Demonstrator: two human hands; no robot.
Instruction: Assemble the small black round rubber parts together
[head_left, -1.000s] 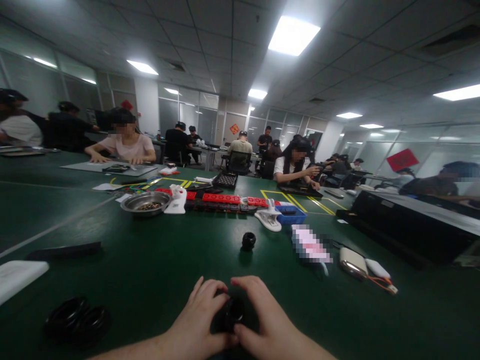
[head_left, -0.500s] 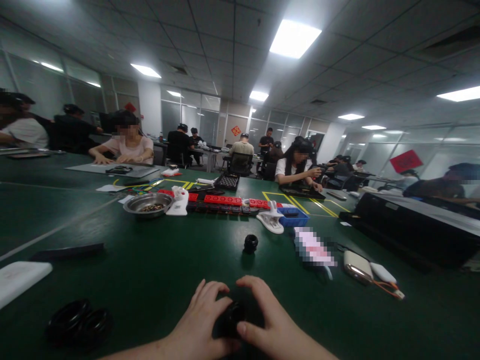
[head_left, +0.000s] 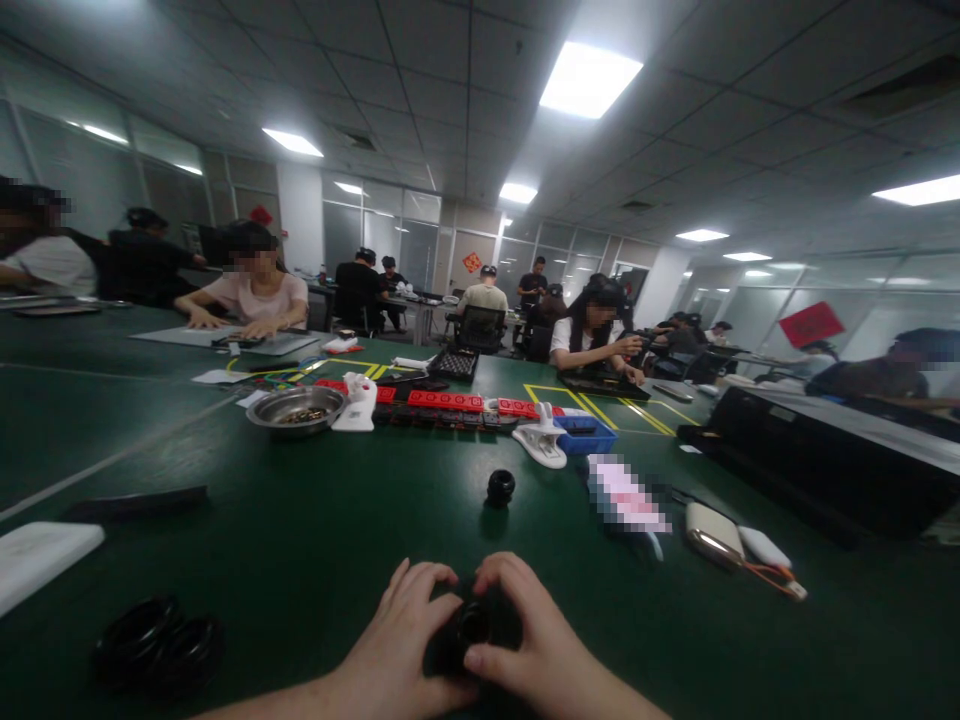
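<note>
At the near edge of the green table (head_left: 315, 540), my left hand (head_left: 397, 640) and my right hand (head_left: 536, 640) together grip a small black round part (head_left: 471, 628) between fingers and thumbs. Most of that part is hidden by my fingers. A second small black cylinder (head_left: 500, 487) stands alone on the table a little beyond my hands. Two black rings (head_left: 157, 640) lie to the left of my left hand.
Ahead lie a metal bowl (head_left: 296, 407), red strips (head_left: 442, 400), a white clip (head_left: 541, 440) and a blue bin (head_left: 589, 434). A power bank with cable (head_left: 712, 535) lies right; a white pad (head_left: 41, 560) lies left. Several people sit at the tables beyond.
My fingers have shifted slightly around the black part, the right thumb curling over it. Nothing else on the table has moved.
</note>
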